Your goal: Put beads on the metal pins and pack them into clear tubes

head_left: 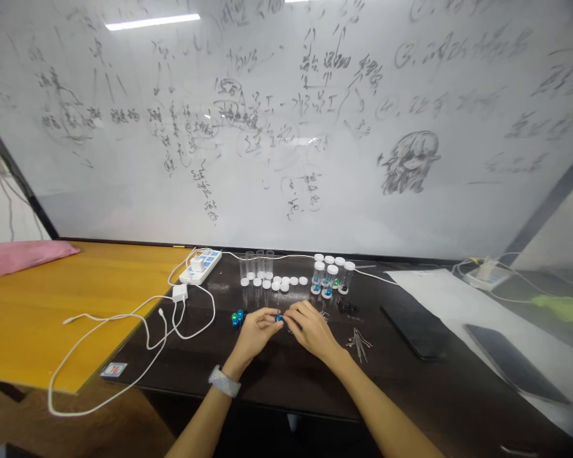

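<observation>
My left hand (pixel 256 331) pinches a small shiny blue piece (pixel 278 318), much like the balls beside it; its exact shape is partly covered by fingertips. My right hand (pixel 311 329) meets it from the other side, thumb and fingers pressed together, and what they grip is too small to make out. Just left of my left hand lie shiny blue and green balls (pixel 235 319). Right of my right hand, thin metal pins with coloured ends (pixel 359 344) lie in a loose bunch. Small black parts (pixel 347 308) rest behind them.
Clear open tubes (pixel 260 264) and several white caps (pixel 293 280) stand at the back. White-capped tubes (pixel 332 280) hold coloured bits. A power strip (pixel 200 266) with white cables sits left. A black phone-like slab (pixel 410 331) and a grey one (pixel 516 359) lie right, before a whiteboard (pixel 277 210).
</observation>
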A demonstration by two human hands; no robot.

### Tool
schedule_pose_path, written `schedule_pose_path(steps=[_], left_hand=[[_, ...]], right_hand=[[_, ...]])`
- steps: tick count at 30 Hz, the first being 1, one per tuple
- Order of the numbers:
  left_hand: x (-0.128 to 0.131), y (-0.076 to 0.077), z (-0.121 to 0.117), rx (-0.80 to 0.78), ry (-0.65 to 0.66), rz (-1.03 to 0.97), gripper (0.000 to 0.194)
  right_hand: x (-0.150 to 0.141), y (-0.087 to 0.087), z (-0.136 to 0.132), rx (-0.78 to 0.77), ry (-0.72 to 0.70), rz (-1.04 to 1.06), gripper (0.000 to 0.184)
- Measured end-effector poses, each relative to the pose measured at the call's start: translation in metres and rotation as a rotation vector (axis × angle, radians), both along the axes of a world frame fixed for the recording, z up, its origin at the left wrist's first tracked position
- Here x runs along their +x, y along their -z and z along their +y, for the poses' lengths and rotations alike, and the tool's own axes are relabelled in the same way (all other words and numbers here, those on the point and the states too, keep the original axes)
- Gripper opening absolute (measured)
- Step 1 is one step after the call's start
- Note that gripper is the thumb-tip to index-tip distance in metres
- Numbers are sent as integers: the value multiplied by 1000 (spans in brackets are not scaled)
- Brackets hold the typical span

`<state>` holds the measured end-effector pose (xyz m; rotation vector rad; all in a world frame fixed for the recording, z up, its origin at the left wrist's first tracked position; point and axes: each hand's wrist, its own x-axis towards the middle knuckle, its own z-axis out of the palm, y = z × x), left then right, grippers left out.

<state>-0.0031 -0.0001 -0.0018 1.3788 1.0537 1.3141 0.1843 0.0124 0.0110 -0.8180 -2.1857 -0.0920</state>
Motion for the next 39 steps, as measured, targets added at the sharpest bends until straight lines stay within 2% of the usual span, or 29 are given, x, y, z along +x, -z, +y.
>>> schedule_pose_path(steps=[6,14,21,26,39], left_hand=[[0,0,1,2,6,2,39],[-1,1,1,-5,2,-19,40],[0,0,0,5,8,-19,39],[0,0,1,1,10,-4,40],[-1,0,0,-9,10,-31,39]], right_hand=[[-3,4,3,1,29,-21,20],[-1,3,3,-89,-76,87,14],[-1,0,0,15,34,26,15],[-4,1,0,19,58,14,17],[-2,2,1,-40,-20,73,15]])
